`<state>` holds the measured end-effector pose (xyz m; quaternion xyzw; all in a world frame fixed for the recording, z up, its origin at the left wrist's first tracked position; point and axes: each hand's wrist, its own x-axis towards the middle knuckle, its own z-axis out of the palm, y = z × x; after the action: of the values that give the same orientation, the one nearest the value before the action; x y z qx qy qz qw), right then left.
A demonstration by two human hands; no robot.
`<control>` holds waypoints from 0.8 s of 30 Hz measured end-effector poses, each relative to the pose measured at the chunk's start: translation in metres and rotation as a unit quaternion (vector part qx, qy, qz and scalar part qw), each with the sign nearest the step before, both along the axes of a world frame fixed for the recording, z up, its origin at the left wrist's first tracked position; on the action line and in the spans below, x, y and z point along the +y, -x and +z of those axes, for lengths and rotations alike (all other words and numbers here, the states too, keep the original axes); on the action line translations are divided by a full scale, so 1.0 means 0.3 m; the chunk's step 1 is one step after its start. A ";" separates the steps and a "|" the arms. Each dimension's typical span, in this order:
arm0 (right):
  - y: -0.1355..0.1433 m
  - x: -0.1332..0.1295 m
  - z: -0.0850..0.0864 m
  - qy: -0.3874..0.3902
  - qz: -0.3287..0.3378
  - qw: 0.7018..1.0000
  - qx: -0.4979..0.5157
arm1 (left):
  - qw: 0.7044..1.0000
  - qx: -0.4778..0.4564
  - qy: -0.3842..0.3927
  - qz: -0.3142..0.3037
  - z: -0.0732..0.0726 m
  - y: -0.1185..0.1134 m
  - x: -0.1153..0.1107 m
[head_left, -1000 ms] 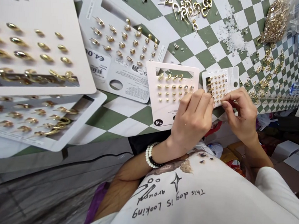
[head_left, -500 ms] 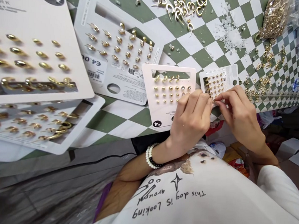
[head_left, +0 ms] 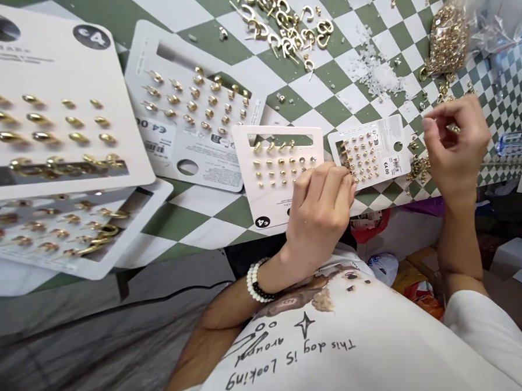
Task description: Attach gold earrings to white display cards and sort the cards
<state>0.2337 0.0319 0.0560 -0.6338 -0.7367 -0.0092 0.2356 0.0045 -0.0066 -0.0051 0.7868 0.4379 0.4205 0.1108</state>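
My left hand [head_left: 319, 213], with a white and black bead bracelet [head_left: 259, 280] at its wrist, is closed at the lower left edge of a small earring card [head_left: 388, 152]. The fingertips grip that edge; what else they may hold is hidden. Rows of gold posts and backs stick up from this card. Partly under the same hand lies a pink earring card [head_left: 269, 204] with gold studs and a few clear stones. My right hand [head_left: 460, 144] is raised over loose gold earring backs [head_left: 419, 169], thumb and forefinger pinched together. Anything between them is too small to make out.
More earring cards, one grey-white [head_left: 223, 164] and one large white [head_left: 66, 80], overlap at the left. Gold hoop earrings [head_left: 283, 21], white plastic bits [head_left: 376, 73] and a bag of gold pieces [head_left: 448, 39] lie across the green-and-white checked table [head_left: 212, 210].
My right hand has left the small card and moved right and up over the gold pieces. My left hand stays at the card. The view has shifted slightly.
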 end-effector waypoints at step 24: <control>-0.088 0.148 -0.072 0.137 0.062 0.981 0.119 | 0.998 -0.030 0.049 0.031 0.001 0.013 -0.019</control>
<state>0.2600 0.0764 0.0343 -0.6096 -0.7355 0.1820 0.2329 0.0006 -0.0122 -0.0049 0.7534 0.4789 0.4250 0.1495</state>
